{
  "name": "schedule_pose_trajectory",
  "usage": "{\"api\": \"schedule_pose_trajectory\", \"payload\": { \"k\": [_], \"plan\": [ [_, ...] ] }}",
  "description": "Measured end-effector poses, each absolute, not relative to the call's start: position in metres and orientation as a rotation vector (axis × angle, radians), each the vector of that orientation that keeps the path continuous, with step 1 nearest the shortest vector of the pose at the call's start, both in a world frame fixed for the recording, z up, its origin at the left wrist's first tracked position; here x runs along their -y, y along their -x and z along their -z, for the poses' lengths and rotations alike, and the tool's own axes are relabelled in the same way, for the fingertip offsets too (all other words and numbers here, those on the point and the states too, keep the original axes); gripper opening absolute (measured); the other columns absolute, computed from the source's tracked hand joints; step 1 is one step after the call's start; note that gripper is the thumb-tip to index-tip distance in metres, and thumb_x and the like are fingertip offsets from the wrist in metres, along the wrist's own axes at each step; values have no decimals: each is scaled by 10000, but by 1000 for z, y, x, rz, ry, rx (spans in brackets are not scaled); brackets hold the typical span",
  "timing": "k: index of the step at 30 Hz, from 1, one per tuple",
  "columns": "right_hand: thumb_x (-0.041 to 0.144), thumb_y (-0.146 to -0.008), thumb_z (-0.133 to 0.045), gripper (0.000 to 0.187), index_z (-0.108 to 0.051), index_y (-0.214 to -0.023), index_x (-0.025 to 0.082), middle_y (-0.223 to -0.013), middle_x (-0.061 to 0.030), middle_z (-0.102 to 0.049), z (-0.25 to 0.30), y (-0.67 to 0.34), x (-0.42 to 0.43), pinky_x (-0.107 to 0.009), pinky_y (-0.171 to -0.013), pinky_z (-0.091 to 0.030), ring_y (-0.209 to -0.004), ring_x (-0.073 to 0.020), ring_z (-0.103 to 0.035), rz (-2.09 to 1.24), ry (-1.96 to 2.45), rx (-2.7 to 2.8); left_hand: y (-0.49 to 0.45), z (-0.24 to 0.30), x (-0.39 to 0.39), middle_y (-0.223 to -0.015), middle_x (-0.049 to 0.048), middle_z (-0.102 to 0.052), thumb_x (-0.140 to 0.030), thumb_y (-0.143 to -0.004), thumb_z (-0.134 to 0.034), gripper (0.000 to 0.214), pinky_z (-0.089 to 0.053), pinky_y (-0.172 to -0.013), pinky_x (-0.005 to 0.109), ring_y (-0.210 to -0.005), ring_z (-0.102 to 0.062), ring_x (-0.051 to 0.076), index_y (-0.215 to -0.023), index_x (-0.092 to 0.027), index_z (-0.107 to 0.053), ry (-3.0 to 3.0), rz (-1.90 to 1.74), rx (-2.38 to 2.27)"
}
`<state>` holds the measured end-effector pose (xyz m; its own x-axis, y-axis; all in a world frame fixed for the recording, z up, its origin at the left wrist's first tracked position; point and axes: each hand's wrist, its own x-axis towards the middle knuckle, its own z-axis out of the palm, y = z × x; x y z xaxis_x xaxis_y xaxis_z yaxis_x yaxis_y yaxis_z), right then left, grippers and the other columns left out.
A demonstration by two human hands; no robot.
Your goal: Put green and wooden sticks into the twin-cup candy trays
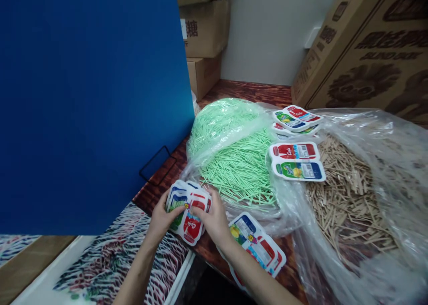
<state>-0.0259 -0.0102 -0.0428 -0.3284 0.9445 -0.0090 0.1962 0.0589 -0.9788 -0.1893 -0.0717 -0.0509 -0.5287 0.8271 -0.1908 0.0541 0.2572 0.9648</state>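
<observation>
A fan of bottle-shaped packs (187,207), printed with red, blue and green drink labels, is held above the near edge of the wooden table (254,92), in front of the green sticks. It is gripped from its left side by the left hand (163,219), the thumb laid across the front and the fingers curled behind, out of sight. The right side is pinched by the right hand (214,221), with thumb and fingertips closed on the foremost red pack.

Just beside the right wrist, a second pile of packs (259,248) is seen lying flat on the table, partly covered by the forearm. Behind the hands, a heap of green sticks (234,158) is contained in a clear plastic bag, and to its right a heap of wooden sticks (347,202) is spread in another clear bag (384,131). A red-and-green pair of packs (297,162) is laid between the two heaps, with more packs (296,117) further back.

A blue board (90,104) is stood upright on the left. Below it, a white tray (50,282) of striped, multicoloured material is placed. Cardboard boxes (203,28) are stacked at the back, and a large carton (368,46) is leaned at the right.
</observation>
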Motion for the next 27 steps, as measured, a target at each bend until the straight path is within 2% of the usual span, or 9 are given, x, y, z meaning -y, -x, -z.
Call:
{"api": "schedule_pose_trajectory", "payload": {
  "k": [4,9,12,14,17,19,21,23,27],
  "plan": [
    [189,-720,-631,400,-523,-1104,222,-1022,-29,-633,25,20,27,-359,-878,-446,-976,-224,-586,-1357,1150,1683,189,42,84,-1153,111,-681,-326,-563,-840,744,-528,-879,370,-1078,-634,301,-1223,-158,-542,-718,-1337,-1656],
    [119,-723,-578,333,-553,-1039,221,-1035,-26,-632,14,11,41,-359,-907,-442,-1003,-217,-580,-1359,1011,1796,196,28,91,-1207,101,-660,-219,-507,-861,776,-503,-926,361,-1092,-623,290,-1223,-189,-564,-817,-1291,-1459],
    [86,-763,-530,464,-498,-1202,235,-1103,-27,-631,0,5,40,-322,-921,-461,-1020,-183,-604,-1442,840,1777,196,18,95,-1033,96,-722,-248,-548,-845,586,-518,-894,397,-974,-666,292,-1090,-155,-644,-910,-1217,-1482],
    [82,-808,-509,570,-406,-1340,258,-1186,-43,-616,-14,1,36,-339,-999,-422,-1110,-180,-577,-1404,722,1806,194,11,99,-1009,87,-723,-269,-595,-825,524,-512,-902,406,-958,-666,286,-1076,-162,-648,-1002,-1278,-1570],
    [118,-833,-567,778,-181,-1483,301,-1297,-63,-571,-23,-4,26,-396,-1071,-360,-1196,-198,-534,-1411,584,1850,189,5,100,-1110,90,-689,-278,-627,-813,565,-475,-961,419,-1048,-632,292,-1146,-182,-610,-1120,-1379,-1656],
    [145,-775,-666,981,-37,-1507,316,-1373,-82,-512,-13,-5,20,-403,-1031,-407,-1184,-216,-550,-1548,582,1801,186,9,98,-1163,99,-667,-289,-599,-831,630,-460,-981,435,-1104,-606,306,-1171,-186,-589,-1137,-1387,-1635],
    [156,-721,-721,1092,22,-1507,308,-1405,-98,-476,5,-3,17,-391,-985,-451,-1165,-220,-567,-1699,640,1711,184,18,95,-1176,109,-661,-300,-556,-853,676,-441,-1001,458,-1150,-578,321,-1165,-182,-585,-1139,-1358,-1590],
    [159,-736,-702,1019,-49,-1508,289,-1387,-96,-490,22,0,17,-393,-998,-441,-1168,-214,-566,-1749,695,1667,181,27,93,-1163,111,-667,-306,-549,-855,655,-422,-1019,470,-1162,-572,322,-1135,-176,-593,-1140,-1338,-1570],
    [153,-776,-641,570,-481,-1314,250,-1260,-67,-585,30,4,21,-393,-1018,-419,-1161,-217,-559,-1564,701,1758,175,34,96,-1120,95,-682,-288,-617,-813,609,-456,-983,456,-1056,-635,281,-1159,-181,-555,-1099,-1373,-1613]
  ]
}}
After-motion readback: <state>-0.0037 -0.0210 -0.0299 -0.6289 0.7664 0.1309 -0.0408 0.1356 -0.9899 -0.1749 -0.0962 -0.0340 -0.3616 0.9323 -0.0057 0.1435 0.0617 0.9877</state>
